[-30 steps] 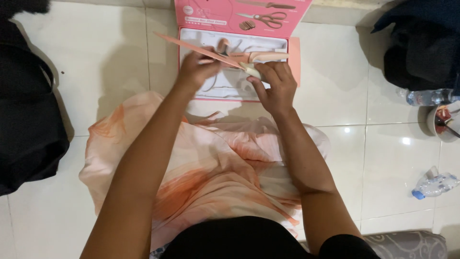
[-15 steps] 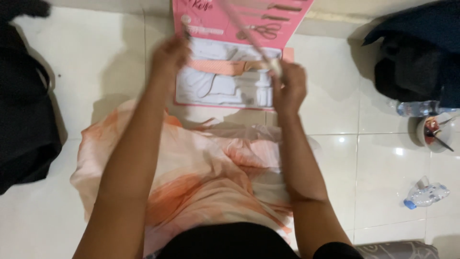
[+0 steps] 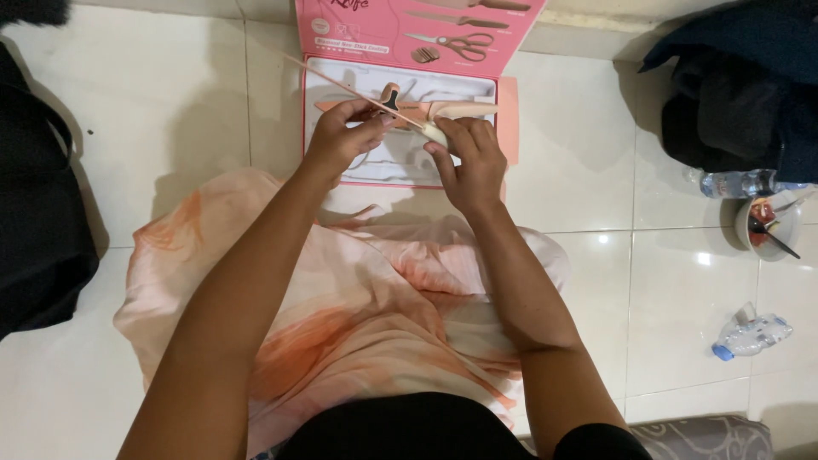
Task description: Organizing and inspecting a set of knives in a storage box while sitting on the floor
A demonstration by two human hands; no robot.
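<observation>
Half a second ago the hands were apart; now the left hand (image 3: 345, 136) pinches the blade and the right hand (image 3: 467, 162) grips the cream handle of the pink knife (image 3: 366, 92), held level over the open tray (image 3: 400, 162) at upper centre.

Left hand (image 3: 341, 136): fingers curled in a pinch grip, thumb uppermost, wrist bent slightly inward.
Right hand (image 3: 470, 163): fingertips closed in a grip, just beside the left grip.
Arms: both bare forearms stretched forward, converging toward the 2 grips.
</observation>
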